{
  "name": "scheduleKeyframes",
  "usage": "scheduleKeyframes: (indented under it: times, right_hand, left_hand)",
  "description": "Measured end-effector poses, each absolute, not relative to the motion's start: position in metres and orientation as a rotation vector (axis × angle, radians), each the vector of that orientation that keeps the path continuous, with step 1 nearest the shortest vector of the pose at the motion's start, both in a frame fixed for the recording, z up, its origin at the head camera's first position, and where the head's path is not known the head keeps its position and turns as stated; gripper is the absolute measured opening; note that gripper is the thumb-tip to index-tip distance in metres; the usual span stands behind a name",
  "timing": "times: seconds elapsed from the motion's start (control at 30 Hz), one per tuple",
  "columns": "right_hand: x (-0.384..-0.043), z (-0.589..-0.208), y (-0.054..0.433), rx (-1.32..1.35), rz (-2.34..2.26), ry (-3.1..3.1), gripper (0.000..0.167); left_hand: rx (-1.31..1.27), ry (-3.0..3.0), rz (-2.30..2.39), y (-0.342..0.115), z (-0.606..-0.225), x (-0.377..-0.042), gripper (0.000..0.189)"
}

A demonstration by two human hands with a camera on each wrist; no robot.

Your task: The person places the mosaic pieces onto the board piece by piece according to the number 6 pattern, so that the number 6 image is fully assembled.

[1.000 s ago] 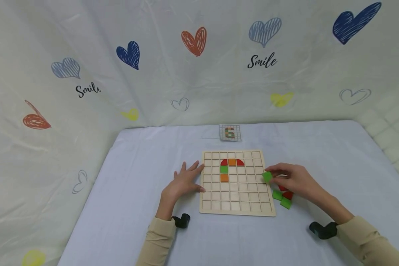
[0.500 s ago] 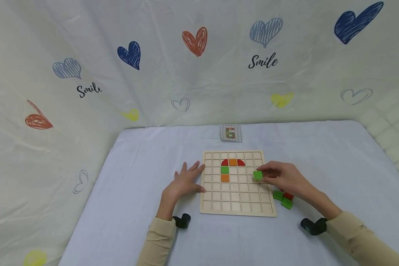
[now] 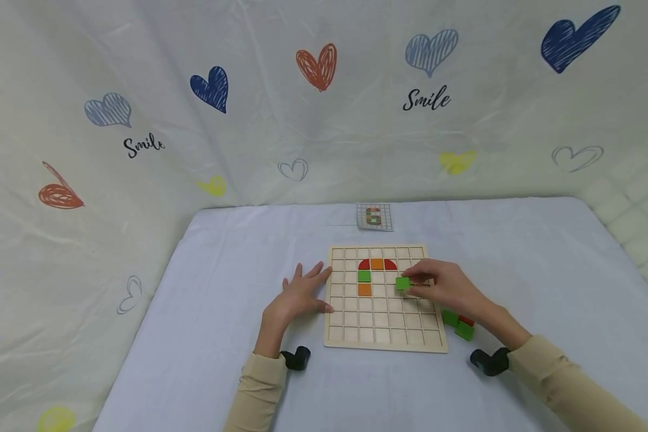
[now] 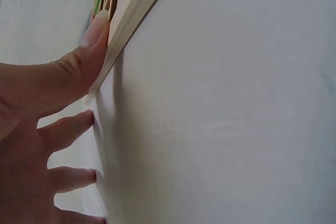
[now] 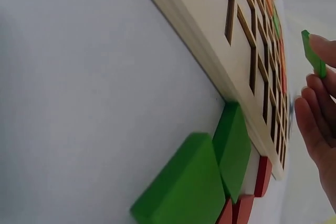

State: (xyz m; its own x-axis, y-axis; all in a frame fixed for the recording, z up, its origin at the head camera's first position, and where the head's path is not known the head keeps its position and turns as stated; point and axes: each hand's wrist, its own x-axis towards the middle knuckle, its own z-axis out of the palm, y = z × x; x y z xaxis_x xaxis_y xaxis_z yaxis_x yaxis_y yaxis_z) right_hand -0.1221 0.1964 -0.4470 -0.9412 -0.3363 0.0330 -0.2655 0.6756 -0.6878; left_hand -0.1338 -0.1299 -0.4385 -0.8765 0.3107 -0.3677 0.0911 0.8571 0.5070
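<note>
A square wooden grid board [image 3: 386,346] lies on the table. My right hand [image 3: 448,289] pinches a green square tile [image 3: 402,283] between thumb and fingers above the board's right half; the right wrist view shows that green tile [image 5: 313,56] tilted and apart from the board. In the grid sit two red quarter-round tiles with an orange tile [image 3: 377,264] between them, then a green tile [image 3: 364,276] and another orange tile [image 3: 364,289] below the left one. My left hand [image 3: 297,297], fingers spread, touches the board's left edge; its thumb [image 4: 94,32] rests on the rim.
Loose green tiles [image 5: 181,187] and red tiles [image 5: 263,177] lie by the board's right edge, partly hidden by my right arm in the head view. A small pattern card [image 3: 374,216] lies behind the board. A heart-printed cloth [image 3: 248,144] hangs at the back.
My right hand has carried the green tile left from the board's right edge to over the grid. The left hand and the tiles in the grid have stayed put.
</note>
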Motion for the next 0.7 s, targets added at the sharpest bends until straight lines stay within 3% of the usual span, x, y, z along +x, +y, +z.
scheduleKeyframes:
  times: [0.7]
  right_hand:
    - [-0.133, -0.457, 0.162, -0.645, -1.099, 2.744, 0.026]
  left_hand:
    - [0.294, 2.595, 0.685, -0.130, -0.439, -0.132, 0.091]
